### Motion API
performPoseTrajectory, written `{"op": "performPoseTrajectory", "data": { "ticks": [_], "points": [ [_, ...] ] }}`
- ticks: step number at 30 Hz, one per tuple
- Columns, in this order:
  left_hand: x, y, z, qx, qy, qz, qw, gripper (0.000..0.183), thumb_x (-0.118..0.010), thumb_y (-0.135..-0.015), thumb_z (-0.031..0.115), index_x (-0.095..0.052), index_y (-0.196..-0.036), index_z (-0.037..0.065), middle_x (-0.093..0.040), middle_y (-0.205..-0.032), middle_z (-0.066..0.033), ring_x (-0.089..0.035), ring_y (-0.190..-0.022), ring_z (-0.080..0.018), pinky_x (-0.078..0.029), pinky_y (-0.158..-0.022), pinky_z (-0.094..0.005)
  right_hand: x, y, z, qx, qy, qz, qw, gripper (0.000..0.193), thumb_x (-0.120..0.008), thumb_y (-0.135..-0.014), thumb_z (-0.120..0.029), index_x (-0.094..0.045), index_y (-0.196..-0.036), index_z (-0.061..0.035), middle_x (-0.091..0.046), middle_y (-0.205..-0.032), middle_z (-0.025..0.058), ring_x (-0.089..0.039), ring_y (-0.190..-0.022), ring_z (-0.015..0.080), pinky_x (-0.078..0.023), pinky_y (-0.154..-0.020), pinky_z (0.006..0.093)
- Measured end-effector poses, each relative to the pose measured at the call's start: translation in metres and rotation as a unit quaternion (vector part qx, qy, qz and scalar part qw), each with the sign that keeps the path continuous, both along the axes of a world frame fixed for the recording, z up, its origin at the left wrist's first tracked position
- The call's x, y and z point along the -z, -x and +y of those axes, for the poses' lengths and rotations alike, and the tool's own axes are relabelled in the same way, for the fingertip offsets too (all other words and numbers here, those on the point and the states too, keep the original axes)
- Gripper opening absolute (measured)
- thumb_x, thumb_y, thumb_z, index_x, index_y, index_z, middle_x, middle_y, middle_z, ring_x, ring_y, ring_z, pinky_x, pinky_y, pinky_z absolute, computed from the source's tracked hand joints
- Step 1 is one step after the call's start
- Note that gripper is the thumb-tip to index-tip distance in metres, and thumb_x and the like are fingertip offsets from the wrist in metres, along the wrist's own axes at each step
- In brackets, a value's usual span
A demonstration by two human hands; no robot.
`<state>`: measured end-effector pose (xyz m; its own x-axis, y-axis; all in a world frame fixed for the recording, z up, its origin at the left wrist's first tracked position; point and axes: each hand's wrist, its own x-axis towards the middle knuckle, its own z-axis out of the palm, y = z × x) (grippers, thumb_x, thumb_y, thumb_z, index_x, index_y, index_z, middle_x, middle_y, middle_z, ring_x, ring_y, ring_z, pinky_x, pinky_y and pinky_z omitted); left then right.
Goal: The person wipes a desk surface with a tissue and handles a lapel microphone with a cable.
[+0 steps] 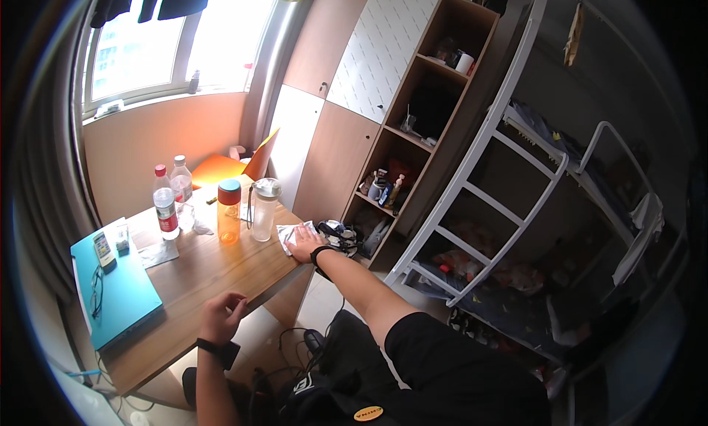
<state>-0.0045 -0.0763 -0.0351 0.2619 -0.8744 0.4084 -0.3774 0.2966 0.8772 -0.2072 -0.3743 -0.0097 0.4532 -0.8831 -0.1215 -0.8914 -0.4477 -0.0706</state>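
Black sleeve [428, 348] nearest, the right hand [305, 243] presses outstretched fingers on a crumpled white sheet [286, 239] at the right end of the tabletop [195, 275]. Just beside stand a frosted bottle [263, 218] and an orange bottle [229, 218]; the left hand [223, 315], fingers loosely open, hovers by the near edge.

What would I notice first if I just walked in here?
Probably the bright orange chair beyond the table, near the sunny window. Then the flat blue case on the table's left end, with glasses on it, and the right hand spread on a crumpled white sheet at the table's right.
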Motion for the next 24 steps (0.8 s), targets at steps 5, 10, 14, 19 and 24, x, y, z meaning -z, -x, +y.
{"op": "performPoseTrajectory", "data": {
  "ticks": [5, 10, 14, 19, 24],
  "points": [
    [-0.007, 0.003, -0.002, 0.02, -0.006, 0.016, 1.0, 0.011, -0.064, -0.093, 0.011, -0.065, -0.09, 0.0, -0.07, -0.07, -0.0093, -0.068, -0.063, -0.0154, -0.051, -0.058, -0.0287, 0.008, 0.011, 0.009, 0.002, 0.013, -0.016, 1.0, 0.084, -0.03, -0.098, -0.062, -0.017, -0.158, -0.0044, -0.009, -0.166, 0.016, -0.007, -0.154, 0.0293, -0.007, -0.124, 0.0444],
    [0.004, -0.001, -0.004, 0.033, -0.004, 0.078, 0.996, 0.013, -0.059, -0.097, 0.012, -0.061, -0.094, 0.0, -0.069, -0.069, -0.0093, -0.067, -0.063, -0.0157, -0.051, -0.058, -0.0299, 0.015, 0.002, 0.032, 0.004, 0.009, -0.014, 1.0, 0.086, -0.03, -0.098, -0.063, -0.014, -0.158, -0.0027, -0.006, -0.166, 0.0176, -0.003, -0.154, 0.0306, -0.004, -0.124, 0.0448],
    [0.011, -0.007, 0.0, 0.037, -0.009, 0.061, 0.997, 0.014, -0.056, -0.098, 0.012, -0.057, -0.096, -0.001, -0.066, -0.07, -0.0093, -0.065, -0.064, -0.016, -0.05, -0.061, -0.0301, 0.015, -0.024, 0.075, 0.017, -0.024, 0.004, 1.0, 0.089, -0.03, -0.098, -0.063, -0.011, -0.157, 0.0008, -0.002, -0.166, 0.0197, 0.001, -0.154, 0.0315, -0.001, -0.124, 0.0446],
    [0.014, -0.005, -0.011, 0.088, 0.004, 0.119, 0.989, 0.012, -0.053, -0.099, 0.01, -0.055, -0.095, -0.001, -0.061, -0.072, -0.0093, -0.063, -0.067, -0.0178, -0.05, -0.062, -0.0314, 0.019, -0.046, 0.112, -0.047, -0.026, 0.015, 0.998, 0.088, -0.03, -0.099, -0.059, -0.008, -0.157, 0.0033, -0.001, -0.166, 0.0195, 0.003, -0.154, 0.0335, 0.001, -0.124, 0.0445],
    [0.021, -0.013, -0.012, 0.081, -0.005, 0.048, 0.996, 0.013, -0.055, -0.099, 0.011, -0.055, -0.095, -0.001, -0.063, -0.072, -0.0095, -0.063, -0.066, -0.0172, -0.05, -0.062, -0.0312, 0.017, -0.064, 0.175, -0.171, -0.059, 0.003, 0.983, 0.087, -0.027, -0.1, -0.056, -0.003, -0.156, 0.0051, 0.002, -0.165, 0.0237, 0.006, -0.153, 0.0358, 0.003, -0.123, 0.0482]
  ]
}}
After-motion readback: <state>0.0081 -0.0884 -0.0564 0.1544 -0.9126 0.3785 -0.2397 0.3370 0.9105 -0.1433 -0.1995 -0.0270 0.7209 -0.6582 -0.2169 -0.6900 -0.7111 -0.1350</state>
